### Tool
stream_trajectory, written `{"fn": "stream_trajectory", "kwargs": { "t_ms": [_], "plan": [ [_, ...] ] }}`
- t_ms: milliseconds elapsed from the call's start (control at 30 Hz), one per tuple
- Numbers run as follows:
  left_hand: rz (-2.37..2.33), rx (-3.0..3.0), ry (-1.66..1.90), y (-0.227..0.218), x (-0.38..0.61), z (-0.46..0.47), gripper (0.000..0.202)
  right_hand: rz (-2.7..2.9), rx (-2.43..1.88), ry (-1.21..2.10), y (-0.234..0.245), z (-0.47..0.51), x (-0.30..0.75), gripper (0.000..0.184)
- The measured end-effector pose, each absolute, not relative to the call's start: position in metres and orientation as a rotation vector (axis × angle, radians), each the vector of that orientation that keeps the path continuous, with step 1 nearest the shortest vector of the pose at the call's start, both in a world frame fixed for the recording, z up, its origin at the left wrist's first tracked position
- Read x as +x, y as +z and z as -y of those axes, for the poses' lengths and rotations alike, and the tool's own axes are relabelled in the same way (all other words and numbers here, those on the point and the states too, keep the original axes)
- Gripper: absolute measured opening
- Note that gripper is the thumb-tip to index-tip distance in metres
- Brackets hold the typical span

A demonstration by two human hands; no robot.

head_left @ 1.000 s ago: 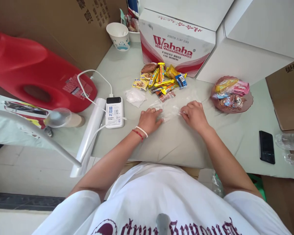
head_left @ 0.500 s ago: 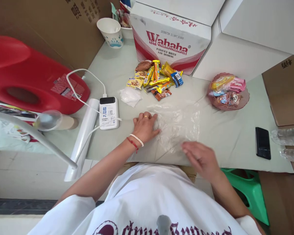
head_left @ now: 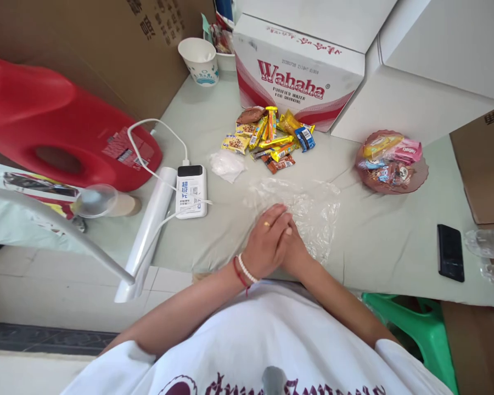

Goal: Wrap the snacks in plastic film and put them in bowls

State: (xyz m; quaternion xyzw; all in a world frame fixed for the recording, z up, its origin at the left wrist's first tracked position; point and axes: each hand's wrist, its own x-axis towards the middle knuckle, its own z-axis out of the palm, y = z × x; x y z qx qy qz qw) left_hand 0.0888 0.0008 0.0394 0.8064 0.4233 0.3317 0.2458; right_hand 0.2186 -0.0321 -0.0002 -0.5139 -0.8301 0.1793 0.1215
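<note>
My left hand [head_left: 268,238] rests over my right hand [head_left: 294,252] at the table's front edge, close to my shirt. The fingers of the left hand are together and folded across the right one. Most of the right hand's fingers are hidden beneath it. A flat, crinkled clear plastic bag [head_left: 319,211] lies just beyond both hands, partly covered by them. Farther back is a pile of small wrapped snacks [head_left: 275,142] in yellow, brown and blue packaging. Left of that pile sits a crumpled white plastic bag [head_left: 227,164].
A white power bank [head_left: 191,192] with a cable and a white roll [head_left: 146,236] lie at left, near a red jug [head_left: 66,126] and a plastic cup [head_left: 107,202]. A pink bowl of snacks [head_left: 362,178], black phone [head_left: 450,252] and Wahaha carton [head_left: 298,77] stand around the table [head_left: 374,236].
My right hand has moved left off the clear bag's near edge to meet my left hand. The left hand has come toward me and right, and now lies over it.
</note>
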Motion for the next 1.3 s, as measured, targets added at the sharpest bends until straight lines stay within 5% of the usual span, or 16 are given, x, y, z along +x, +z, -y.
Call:
{"fn": "stream_trajectory", "kwargs": {
  "t_ms": [233,433,633,800,1300],
  "plan": [
    [-1.294,2.473,0.309,-0.003,0.052,-0.023,0.052,2.196,-1.421,0.636,0.038,0.018,0.279,0.031],
    [-1.297,2.562,0.219,0.001,0.041,-0.008,0.054,2.379,-1.750,0.082,0.068,-0.137,0.300,0.049],
    [-1.303,2.566,0.259,0.000,0.042,-0.009,0.054,2.940,-1.521,0.038,0.069,-0.254,0.272,0.059],
    [-1.283,2.548,0.301,0.001,0.040,-0.009,0.052,2.976,-1.643,-0.031,0.062,-0.249,0.286,0.041],
    [-1.273,2.508,0.331,0.001,0.039,-0.010,0.051,2.951,-1.610,0.131,0.068,-0.271,0.258,0.050]
  ]
}}
